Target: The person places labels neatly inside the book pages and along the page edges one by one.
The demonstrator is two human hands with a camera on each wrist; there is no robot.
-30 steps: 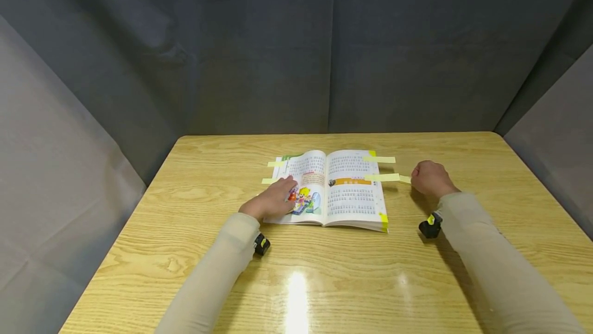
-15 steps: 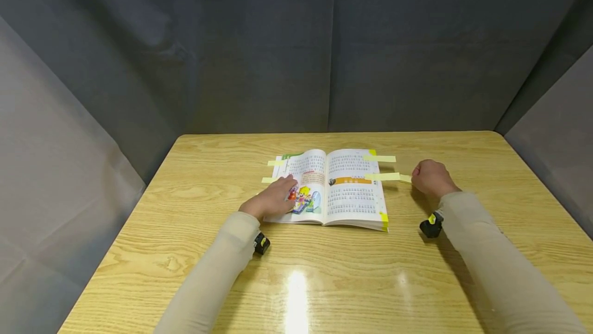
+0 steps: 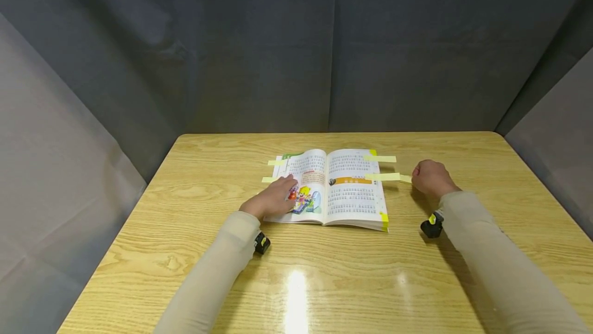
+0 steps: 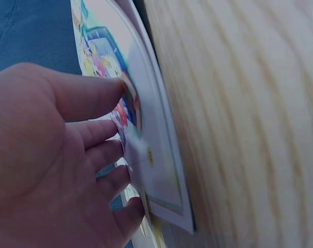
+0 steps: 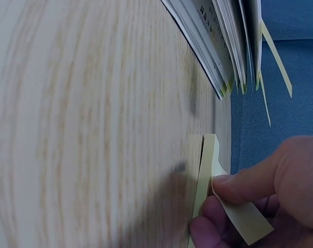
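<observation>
An open book [image 3: 352, 200] lies on the table, printed text on both pages and a cartoon picture at the lower left. My left hand [image 3: 273, 199] rests on that left page, its thumb and fingers [image 4: 102, 152] extended against the paper in the left wrist view. To the right of the book, my right hand [image 3: 433, 177] holds a pad of pale yellow sticky notes [image 5: 210, 152]. Its thumb pinches the top strip [image 5: 247, 222], which bends away from the pad. Sticky strips [image 3: 382, 177] jut from the right page, and others [image 3: 270, 180] from the left side.
The wooden table [image 3: 324, 272] ends at a dark grey curtain [image 3: 259, 66] behind it. A pale panel [image 3: 51, 169] stands at the left side. Yellow marks show at the right page's corners. Each wrist wears a small black camera [image 3: 432, 225].
</observation>
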